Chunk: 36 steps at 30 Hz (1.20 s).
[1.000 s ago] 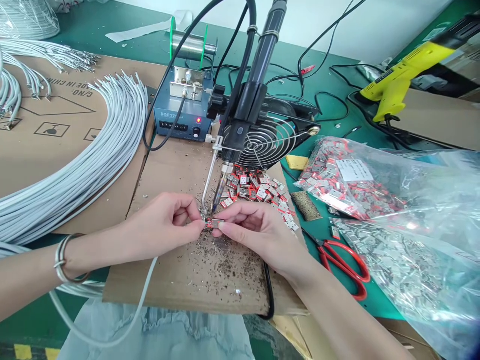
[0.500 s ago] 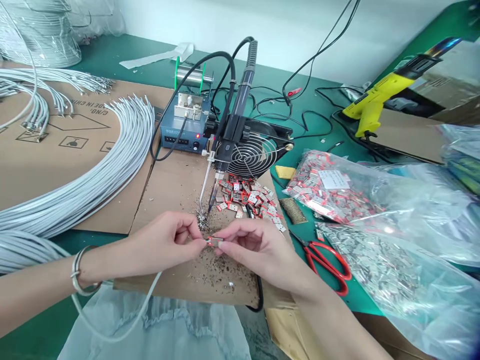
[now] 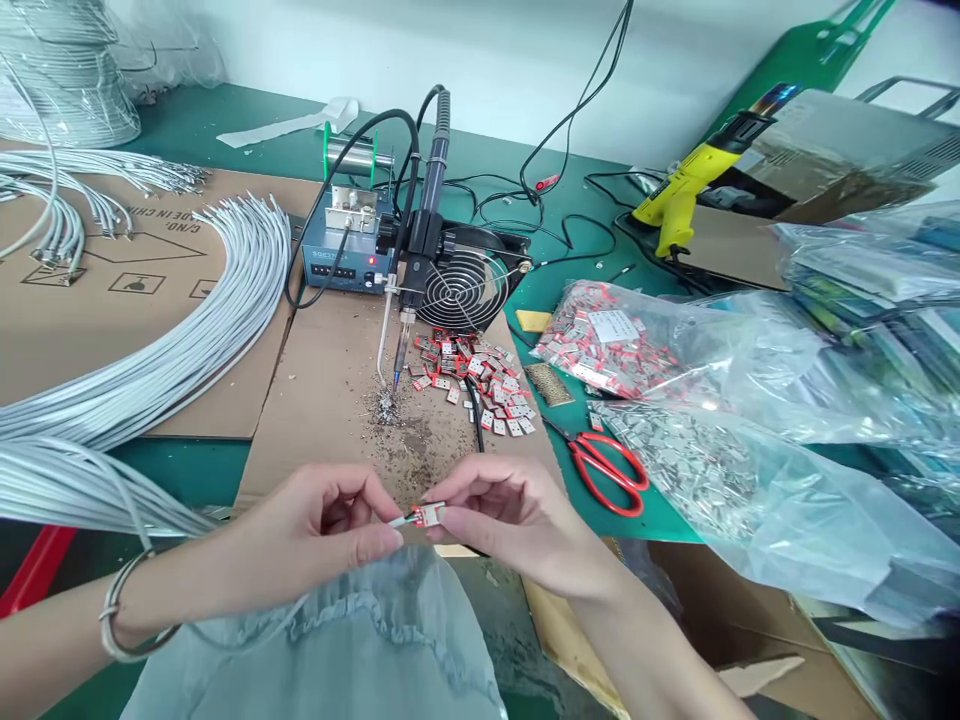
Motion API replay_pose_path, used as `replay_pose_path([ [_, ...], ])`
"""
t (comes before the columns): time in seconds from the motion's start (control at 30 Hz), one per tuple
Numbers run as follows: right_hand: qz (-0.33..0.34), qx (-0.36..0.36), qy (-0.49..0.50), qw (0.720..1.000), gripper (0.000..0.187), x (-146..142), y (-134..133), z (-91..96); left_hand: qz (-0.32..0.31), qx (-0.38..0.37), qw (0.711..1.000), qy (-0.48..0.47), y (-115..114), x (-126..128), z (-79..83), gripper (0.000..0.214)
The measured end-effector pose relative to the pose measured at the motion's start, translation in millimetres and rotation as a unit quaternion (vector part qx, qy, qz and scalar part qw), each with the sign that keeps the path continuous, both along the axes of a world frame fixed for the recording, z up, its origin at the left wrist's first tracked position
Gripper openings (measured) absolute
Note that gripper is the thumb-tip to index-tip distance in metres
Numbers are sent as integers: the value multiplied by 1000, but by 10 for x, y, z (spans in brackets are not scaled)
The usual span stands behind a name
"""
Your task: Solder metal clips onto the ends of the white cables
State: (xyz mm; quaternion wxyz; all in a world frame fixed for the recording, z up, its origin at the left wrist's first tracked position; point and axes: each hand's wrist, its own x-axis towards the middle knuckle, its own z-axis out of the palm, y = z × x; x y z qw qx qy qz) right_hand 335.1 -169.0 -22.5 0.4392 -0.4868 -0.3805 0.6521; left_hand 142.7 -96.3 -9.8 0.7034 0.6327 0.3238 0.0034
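Pinched in my left hand (image 3: 337,530) is the end of a grey cable (image 3: 399,521), its thin wires meeting a small connector. My right hand (image 3: 502,525) grips that red-and-silver USB connector (image 3: 430,515) between thumb and fingers. Both hands are near the front edge of the cardboard (image 3: 300,430), close to my lap. Beyond them the soldering iron (image 3: 420,250) stands clamped in its holder, tip down, beside a thin solder feed tube (image 3: 385,335). A pile of similar connectors (image 3: 487,385) lies to the right of the tip.
Bundled grey cables (image 3: 232,310) lie left. Behind stand a blue soldering station (image 3: 337,265), a solder spool (image 3: 352,157) and a fan (image 3: 465,290). Right are red-handled scissors (image 3: 607,475), a bag of connectors (image 3: 600,340), a bag of metal parts (image 3: 675,465) and a yellow heat gun (image 3: 686,190).
Both hands have drawn back from the iron tip toward my lap, still holding cable and connector. The connector's wired side now shows more. My view has shifted to the right.
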Motion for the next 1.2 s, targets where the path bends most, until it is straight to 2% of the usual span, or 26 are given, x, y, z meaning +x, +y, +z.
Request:
replay_pose_path([
  [0.43,-2,74,5,997,4,-54,-150,-11,24,-25,999,-20,-153,-75,-44,26],
  [0.8,-8,77,12,997,6,-57,-163,-115,38,-39,998,-26,-207,-98,-94,24],
  [1.07,-2,69,17,997,6,-83,-160,-131,45,-86,994,-42,-214,-108,-132,24],
  [1.2,0,67,3,998,7,-117,-150,-148,42,-69,996,-38,-197,-125,-169,27],
])
